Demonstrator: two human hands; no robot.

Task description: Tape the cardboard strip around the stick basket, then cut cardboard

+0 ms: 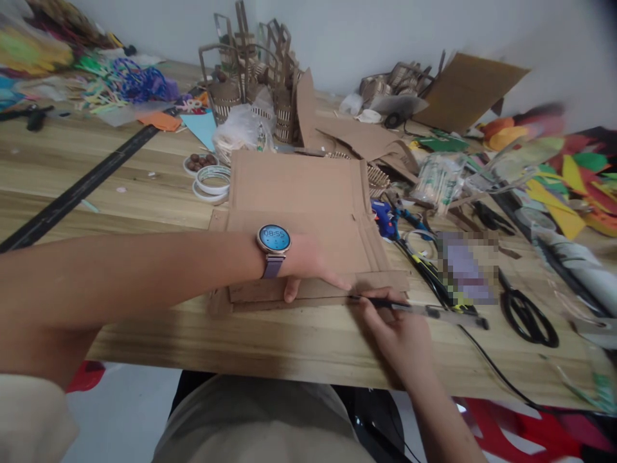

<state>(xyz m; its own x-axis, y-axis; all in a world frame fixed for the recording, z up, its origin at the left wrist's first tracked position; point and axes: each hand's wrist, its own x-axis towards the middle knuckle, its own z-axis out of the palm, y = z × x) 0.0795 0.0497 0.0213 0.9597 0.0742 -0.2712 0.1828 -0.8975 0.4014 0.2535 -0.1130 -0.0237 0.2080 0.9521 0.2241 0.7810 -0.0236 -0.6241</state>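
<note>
My left hand point(308, 260), with a watch point(274, 238) on its wrist, presses down on a stack of brown cardboard point(299, 186). Its thumb and index finger are stretched apart over a narrow cardboard strip point(270, 290) along the near side. In my closed right hand point(398, 328) is a slim dark pen-like tool point(383, 301); whether it is a pen or a knife I cannot tell. The tool's tip meets the strip's near edge, just by my left index fingertip. A dark line runs along that edge.
Right of the cardboard lie black-handled scissors point(529, 316), a black cable point(496, 370) and a blue glue gun point(383, 217). Tape rolls point(212, 181) and a bowl of brown balls point(200, 162) sit at its far left. Small woven baskets point(226, 99) stand behind; a long black ruler point(81, 186) lies left.
</note>
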